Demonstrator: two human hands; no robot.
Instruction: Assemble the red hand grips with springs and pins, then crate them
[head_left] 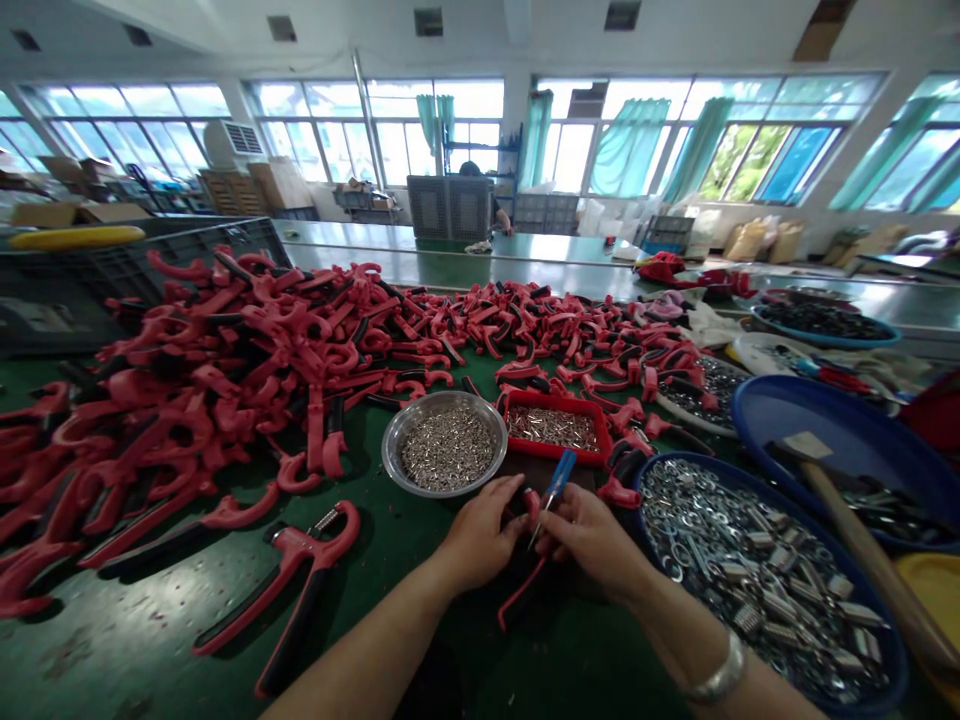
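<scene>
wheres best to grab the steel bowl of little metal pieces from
Take the steel bowl by its rim on the near side, coming from just left of your left hand. The rim is a round, raised lip, and that side looks open on the green mat, with the red handles piled left and the red tray touching close on the right.

Daylight pours in through the wide windows (pixel 405 130) ahead, leaving the far end of the room bright and partly washed out, with pale glare along the long table (pixel 450 245). The near work area is dimmer, and soft shadows lie beneath the left hand (pixel 480 535) and right hand (pixel 592 540). The ceiling (pixel 480 30) curves towards the frame edges from wide-angle distortion, and distant detail looks soft.
</scene>
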